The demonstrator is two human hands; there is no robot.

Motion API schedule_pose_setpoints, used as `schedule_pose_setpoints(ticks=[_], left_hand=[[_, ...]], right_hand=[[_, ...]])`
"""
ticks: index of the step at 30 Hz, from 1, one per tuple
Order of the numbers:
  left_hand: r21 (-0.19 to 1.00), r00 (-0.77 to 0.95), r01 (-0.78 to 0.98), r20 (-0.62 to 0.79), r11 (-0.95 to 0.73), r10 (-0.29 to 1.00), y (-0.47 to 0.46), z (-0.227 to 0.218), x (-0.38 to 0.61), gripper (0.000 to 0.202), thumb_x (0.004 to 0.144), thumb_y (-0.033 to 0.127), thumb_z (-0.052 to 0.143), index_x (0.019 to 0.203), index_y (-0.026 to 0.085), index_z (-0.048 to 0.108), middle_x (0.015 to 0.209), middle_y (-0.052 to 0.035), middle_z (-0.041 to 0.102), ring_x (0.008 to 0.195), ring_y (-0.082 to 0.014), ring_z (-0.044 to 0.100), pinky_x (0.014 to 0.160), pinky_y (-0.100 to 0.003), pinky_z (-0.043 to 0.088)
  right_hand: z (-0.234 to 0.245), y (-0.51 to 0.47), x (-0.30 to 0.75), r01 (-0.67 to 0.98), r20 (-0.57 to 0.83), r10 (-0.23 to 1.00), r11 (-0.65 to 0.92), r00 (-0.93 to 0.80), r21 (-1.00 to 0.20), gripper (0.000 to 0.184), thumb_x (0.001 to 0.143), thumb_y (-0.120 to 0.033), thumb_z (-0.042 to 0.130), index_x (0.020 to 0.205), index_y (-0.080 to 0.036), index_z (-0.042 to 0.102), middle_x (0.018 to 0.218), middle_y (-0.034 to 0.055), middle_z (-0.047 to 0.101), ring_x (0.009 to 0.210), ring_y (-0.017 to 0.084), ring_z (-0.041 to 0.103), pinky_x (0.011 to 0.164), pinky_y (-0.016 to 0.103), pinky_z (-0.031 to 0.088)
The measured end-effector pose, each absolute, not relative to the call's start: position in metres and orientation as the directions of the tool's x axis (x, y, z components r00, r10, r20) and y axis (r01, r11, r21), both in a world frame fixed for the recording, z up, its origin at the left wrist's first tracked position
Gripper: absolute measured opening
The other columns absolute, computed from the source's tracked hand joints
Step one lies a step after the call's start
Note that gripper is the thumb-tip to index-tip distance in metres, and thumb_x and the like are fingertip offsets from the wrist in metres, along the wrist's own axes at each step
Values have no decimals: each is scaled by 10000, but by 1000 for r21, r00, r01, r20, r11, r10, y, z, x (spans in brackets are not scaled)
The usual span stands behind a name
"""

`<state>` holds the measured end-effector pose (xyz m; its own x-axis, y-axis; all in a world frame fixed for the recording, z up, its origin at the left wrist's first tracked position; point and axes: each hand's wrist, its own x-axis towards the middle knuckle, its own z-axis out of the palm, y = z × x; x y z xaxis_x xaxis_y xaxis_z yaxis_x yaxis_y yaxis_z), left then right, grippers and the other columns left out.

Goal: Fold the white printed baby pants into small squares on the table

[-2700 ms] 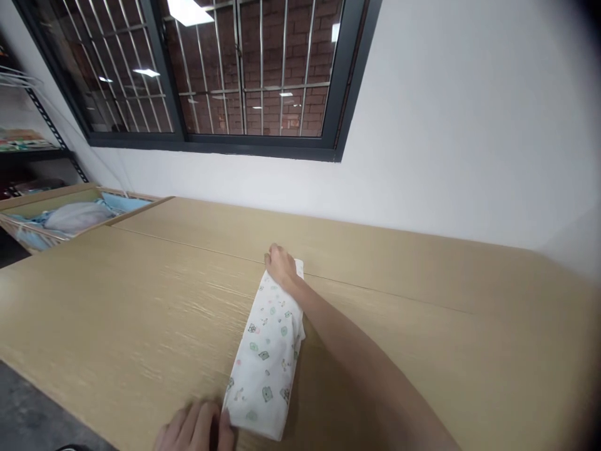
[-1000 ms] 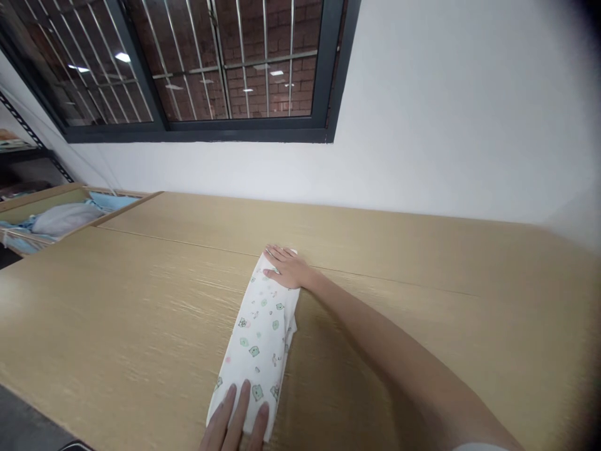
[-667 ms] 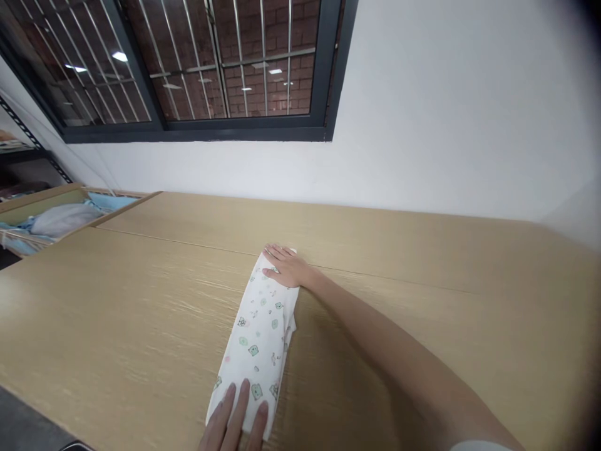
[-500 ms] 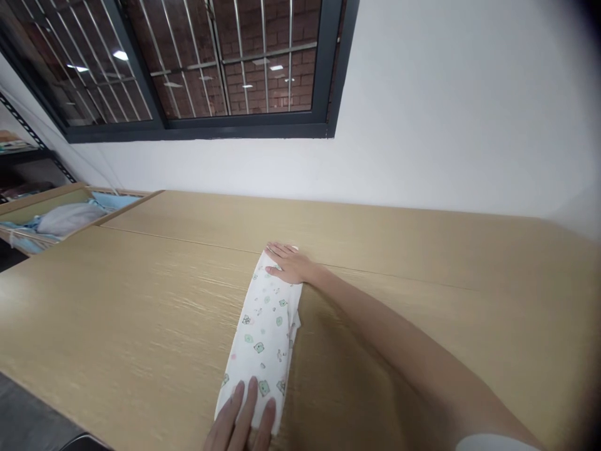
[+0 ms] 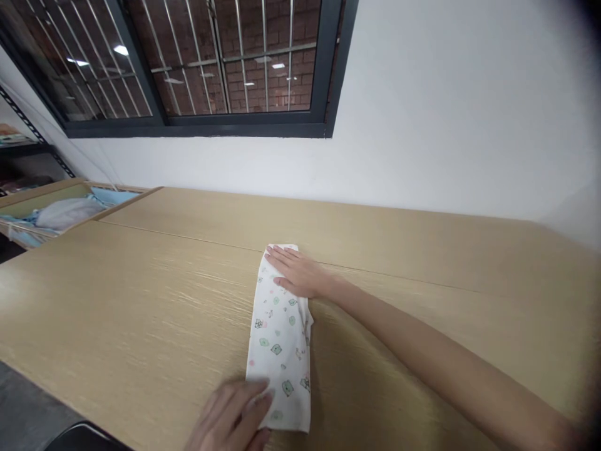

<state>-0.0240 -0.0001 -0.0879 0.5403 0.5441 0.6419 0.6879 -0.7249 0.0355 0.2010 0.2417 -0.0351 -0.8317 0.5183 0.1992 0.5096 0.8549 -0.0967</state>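
Note:
A white cloth (image 5: 280, 338) printed with small green and pink figures lies folded into a long narrow strip on the wooden table (image 5: 141, 294). My right hand (image 5: 295, 270) rests flat on the far end of the strip, fingers stretched out. At the near end my left hand (image 5: 230, 418) touches the cloth's left corner; it is blurred, with fingers lying loosely on the fabric.
At the far left an open wooden crate (image 5: 56, 210) holds blue and grey fabric. A white wall and a barred window (image 5: 211, 62) stand behind the table. A metal shelf (image 5: 19, 150) is at the left edge.
The cloth strip has turned from slanting to nearly straight toward me. My left hand slid to the near left corner, and my right hand moved slightly along the far end.

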Motion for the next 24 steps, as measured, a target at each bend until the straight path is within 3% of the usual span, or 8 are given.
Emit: schedule_pose_setpoints(ticks=[3,5,9,12,18,21,24], left_hand=[[54,583,673,576,-738,573,5,-64,-28,221,1020,228,462,1079,157,663,986,-75,729,827,-179,701,684,-286,601],[57,595,674,550,-737,586,5,-56,-26,210,1023,228,454,1044,167,654,961,-70,715,804,-184,686,678,-299,593],[52,600,683,529,-728,600,3,-60,-20,206,1016,173,428,1006,170,634,932,-68,694,788,-195,662,670,-314,569],[54,578,701,540,-711,612,4,-69,-16,194,1007,142,422,1010,165,615,917,-66,685,786,-204,652,682,-331,560],[41,529,739,583,-672,617,8,-80,-11,204,1020,161,392,1062,151,592,942,-83,680,817,-215,652,703,-346,561],[109,513,723,578,-683,635,7,-87,-12,198,1023,170,386,1076,163,576,970,-80,679,833,-204,652,723,-340,568],[218,486,698,554,-682,675,5,-92,-13,175,1010,164,403,1085,179,561,981,-74,676,842,-193,651,737,-329,574]], right_hand=[[-22,193,205,478,213,488,873,-846,-99,568,1048,-391,411,1530,-93,371,1631,179,293,1519,305,230,1229,503,203],[-13,160,208,444,210,463,886,-861,-133,486,1039,-371,433,1457,-125,463,1565,178,408,1442,315,357,1171,504,296],[4,104,215,426,120,465,868,-877,-254,362,1008,-393,504,1269,-157,587,1195,128,632,1073,263,575,964,427,453],[8,78,217,423,48,454,860,-890,-286,350,988,-457,541,1165,-162,609,1044,93,634,920,232,578,867,384,473],[-17,53,216,415,36,432,883,-901,-219,437,907,-535,643,1106,-150,596,1027,87,655,890,237,582,838,371,475],[-27,44,217,410,90,429,895,-899,-176,376,925,-452,623,1136,-143,584,1062,89,673,929,248,589,865,384,475],[-30,36,219,413,142,429,901,-892,-130,219,953,-223,524,1149,-146,580,1062,92,691,918,243,610,861,383,474]])
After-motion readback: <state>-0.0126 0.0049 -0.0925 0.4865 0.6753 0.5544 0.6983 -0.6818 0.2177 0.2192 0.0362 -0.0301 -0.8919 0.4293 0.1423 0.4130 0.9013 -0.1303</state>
